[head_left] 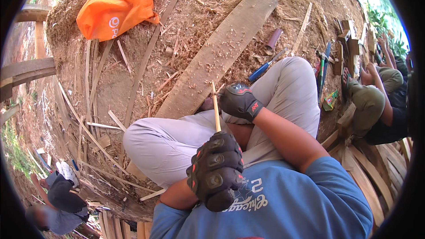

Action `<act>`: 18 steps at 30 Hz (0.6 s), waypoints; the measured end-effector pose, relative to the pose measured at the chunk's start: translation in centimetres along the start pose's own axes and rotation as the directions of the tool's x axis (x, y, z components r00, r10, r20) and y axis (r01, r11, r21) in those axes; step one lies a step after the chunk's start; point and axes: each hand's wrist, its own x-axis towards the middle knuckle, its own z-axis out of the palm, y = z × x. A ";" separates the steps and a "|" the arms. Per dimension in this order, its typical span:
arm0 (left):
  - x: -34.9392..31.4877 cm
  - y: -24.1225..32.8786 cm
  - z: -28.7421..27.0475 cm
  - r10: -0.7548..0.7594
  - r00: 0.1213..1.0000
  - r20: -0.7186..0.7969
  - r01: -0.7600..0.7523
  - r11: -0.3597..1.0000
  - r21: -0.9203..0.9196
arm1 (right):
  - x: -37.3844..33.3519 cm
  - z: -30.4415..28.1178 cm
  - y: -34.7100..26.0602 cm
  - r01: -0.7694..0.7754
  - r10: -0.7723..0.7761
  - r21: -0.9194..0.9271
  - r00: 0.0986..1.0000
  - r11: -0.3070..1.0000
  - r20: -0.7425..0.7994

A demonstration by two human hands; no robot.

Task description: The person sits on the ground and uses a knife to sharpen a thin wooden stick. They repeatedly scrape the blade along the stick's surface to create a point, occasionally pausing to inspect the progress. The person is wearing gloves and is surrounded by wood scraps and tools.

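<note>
My left hand (215, 171), in a black glove with red marks, is wrapped round the lower end of a slim pale wooden stick (216, 113). The stick points away from me over my crossed legs. Closed beside its upper part is my gloved right hand (240, 102). Its fingertips are at the stick, but what they grip is hidden. Beyond the stick's tip lies a long wooden board (221, 48), strewn with curled shavings. A blue-handled tool (259, 71) with a narrow metal blade rests on the ground by my right knee.
An orange bag (117, 6) lies at the far left, near several thin wood strips (144, 62). A brown cylinder (274, 38) is beyond the blue-handled tool. Other people sit at the right (376, 93) and lower left (62, 199). Planks (372, 177) are stacked at the lower right.
</note>
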 end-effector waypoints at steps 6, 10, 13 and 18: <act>-0.6 0.1 -1.0 -0.071 0.971 0.229 0.051 0.994 0.092 | -1.5 -5.9 -1.2 0.038 -0.035 -0.083 0.999 0.996 0.037; -2.4 -0.9 0.0 -0.125 0.945 0.301 0.125 0.992 0.019 | -1.7 -4.9 -0.4 0.017 -0.018 -0.127 1.000 0.992 -0.008; -0.6 -0.3 0.4 -0.097 0.910 0.403 0.063 0.993 0.096 | -0.7 -4.3 0.5 -0.029 0.043 -0.201 0.997 0.979 0.064; -0.4 -0.9 1.3 0.007 0.944 0.330 -0.046 0.993 0.110 | -0.4 -5.9 -1.0 0.025 -0.011 -0.143 0.995 0.989 0.102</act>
